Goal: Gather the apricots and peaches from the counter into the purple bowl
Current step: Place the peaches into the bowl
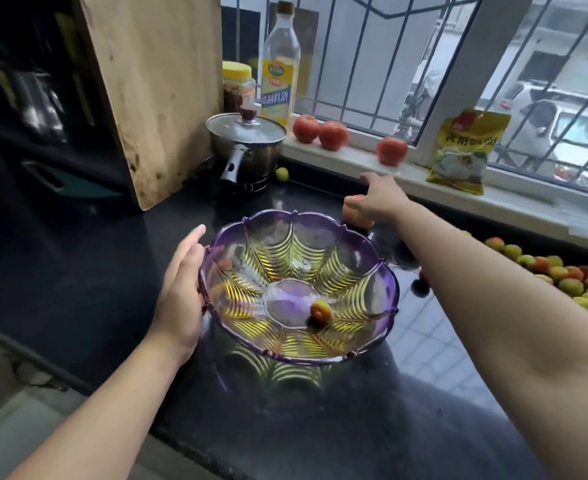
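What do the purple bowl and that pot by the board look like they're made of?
Purple bowl: clear tinted glass or hard plastic; see-through, glossy, with moulded ribs. Which one, I can't tell.
Pot: polished metal, likely stainless steel, with mirror reflections; its lid looks like glass.

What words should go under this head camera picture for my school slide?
Left hand steadies the purple bowl holding one apricot, while the right hand reaches over a peach.
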Demonstrator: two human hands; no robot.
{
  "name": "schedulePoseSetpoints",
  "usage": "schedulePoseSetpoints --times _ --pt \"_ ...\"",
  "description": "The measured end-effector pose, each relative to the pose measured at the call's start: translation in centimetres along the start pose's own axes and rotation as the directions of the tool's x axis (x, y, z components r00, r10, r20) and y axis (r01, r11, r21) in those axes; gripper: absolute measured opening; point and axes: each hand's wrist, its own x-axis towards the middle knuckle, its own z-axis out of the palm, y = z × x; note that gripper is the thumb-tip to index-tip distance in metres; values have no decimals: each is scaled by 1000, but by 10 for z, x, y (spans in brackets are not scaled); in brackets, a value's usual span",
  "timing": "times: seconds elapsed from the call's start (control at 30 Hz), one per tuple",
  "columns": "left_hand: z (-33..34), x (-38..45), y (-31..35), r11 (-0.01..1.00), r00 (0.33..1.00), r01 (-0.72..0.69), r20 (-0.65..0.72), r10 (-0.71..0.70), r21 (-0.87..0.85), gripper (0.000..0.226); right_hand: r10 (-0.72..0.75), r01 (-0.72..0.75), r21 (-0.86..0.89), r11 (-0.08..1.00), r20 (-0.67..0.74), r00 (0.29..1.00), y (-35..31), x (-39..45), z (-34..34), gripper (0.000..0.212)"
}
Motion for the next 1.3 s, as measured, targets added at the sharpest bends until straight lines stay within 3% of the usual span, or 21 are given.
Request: schedulePoseSetpoints --times 0.07,0.13,0.27,0.37,0.47,0.5,0.57,0.67,0.73,0.9,1.2,1.23,1.3 --pt "-2 1 -3 999 1000 7 0 -7 34 38 18 -7 -118 993 91 996 -2 23 13 89" --pt "-5 3 -6 999 1000 13 11 -13 43 41 2 48 -255 966 193 981 -1 31 24 79" --pt "-3 1 -5 996 999 7 35 -10 88 52 51 -19 -177 984 176 983 8 31 32 84" --pt "-1 -1 -2 994 999 6 46 -11 106 50 5 -5 15 1000 13 1000 4 19 14 67" --pt "-2 -2 1 995 999 21 40 -25 101 47 -61 128 286 950 -230 971 -20 -13 -19 70" --pt "-2 -2 2 995 999 26 37 -30 99 46 -110 190 344 919 -238 965 -32 -32 -31 71" --pt "-2 -4 4 995 998 31 45 -35 96 46 -269 282 402 871 -89 959 -54 -82 -50 66" --pt "-2 -7 7 995 997 40 55 -46 96 50 -450 393 252 885 240 860 -77 -155 -49 63" --pt "-2 -8 8 993 997 37 57 -44 112 50 -477 482 70 873 322 818 -88 -175 -20 66" --pt "-1 -10 11 988 997 15 78 -28 157 58 -423 480 -139 866 306 853 -97 -157 42 73" --pt "-2 -8 4 980 994 3 108 -25 201 61 -440 486 -110 867 287 851 -81 -156 47 84" --pt "-3 -8 4 979 993 -2 117 -22 204 62 -452 481 -65 875 252 856 -76 -155 38 81" --pt "-4 -6 1 977 992 -17 126 -10 212 66 -445 443 54 895 50 894 -61 -142 15 63"
